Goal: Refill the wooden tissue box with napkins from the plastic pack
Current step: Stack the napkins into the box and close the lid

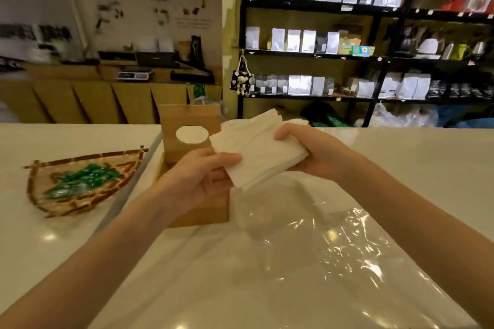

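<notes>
Here, napkin stack [258, 152] in both hands, wooden box [196, 211] open

A woven basket [80, 184] with green-wrapped pieces [83, 179] lies on the white counter [414, 157], left of the fingers. Beyond the fingers stand black shelves [374, 56] of white pouches [294, 40], a hanging bear toy [242, 83] and a scale [133, 75].
</notes>
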`<state>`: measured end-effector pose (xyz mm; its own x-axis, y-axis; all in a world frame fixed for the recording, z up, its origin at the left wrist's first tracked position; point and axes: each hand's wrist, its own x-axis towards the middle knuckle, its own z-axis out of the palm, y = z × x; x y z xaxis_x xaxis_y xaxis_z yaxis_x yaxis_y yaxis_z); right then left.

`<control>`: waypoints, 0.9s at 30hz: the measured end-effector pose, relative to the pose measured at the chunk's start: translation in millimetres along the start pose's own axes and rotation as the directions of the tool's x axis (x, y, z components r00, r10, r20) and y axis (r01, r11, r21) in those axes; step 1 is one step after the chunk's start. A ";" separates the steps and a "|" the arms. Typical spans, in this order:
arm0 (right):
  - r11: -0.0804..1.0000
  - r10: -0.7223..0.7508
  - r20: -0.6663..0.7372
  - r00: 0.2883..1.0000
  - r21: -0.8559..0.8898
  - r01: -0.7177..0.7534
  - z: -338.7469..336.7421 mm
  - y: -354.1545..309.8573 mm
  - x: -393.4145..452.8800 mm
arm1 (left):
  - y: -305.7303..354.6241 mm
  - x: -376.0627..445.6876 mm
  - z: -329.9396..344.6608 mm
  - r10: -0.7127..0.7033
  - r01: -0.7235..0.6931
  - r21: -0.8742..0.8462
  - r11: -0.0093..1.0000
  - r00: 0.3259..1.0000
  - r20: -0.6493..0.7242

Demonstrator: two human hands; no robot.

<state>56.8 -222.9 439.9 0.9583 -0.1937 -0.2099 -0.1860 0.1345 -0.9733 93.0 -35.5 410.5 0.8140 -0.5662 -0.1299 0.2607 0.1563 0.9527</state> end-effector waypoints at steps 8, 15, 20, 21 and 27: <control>0.856 -0.328 0.425 0.843 -0.244 0.456 45.7 -2.7 44.3 | 41.7 1.0 -74.9 0.351 -0.255 0.502 0.827 0.931 -0.105; 0.412 -0.594 0.484 0.642 -0.503 0.760 56.4 33.5 69.8 | 29.5 7.7 -100.1 0.506 -0.353 0.768 0.534 0.861 0.044; 0.284 -0.630 0.476 0.613 -0.594 0.753 55.7 44.9 73.9 | 18.0 15.1 -106.6 0.536 -0.374 0.792 0.482 0.841 0.071; 0.255 -0.642 0.479 0.598 -0.602 0.756 54.5 45.5 75.7 | 18.3 15.4 -107.4 0.544 -0.386 0.787 0.481 0.835 0.078; 0.565 -0.465 0.167 0.869 -0.699 0.437 54.0 35.7 77.2 | 19.5 12.7 -108.3 0.647 -0.499 0.725 0.474 0.756 0.098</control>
<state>135.9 -180.6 394.0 0.9558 -0.0685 0.2860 0.1622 -0.6884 -0.7069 164.6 47.9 397.7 0.7333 -0.4067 0.5448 -0.6594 -0.2303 0.7157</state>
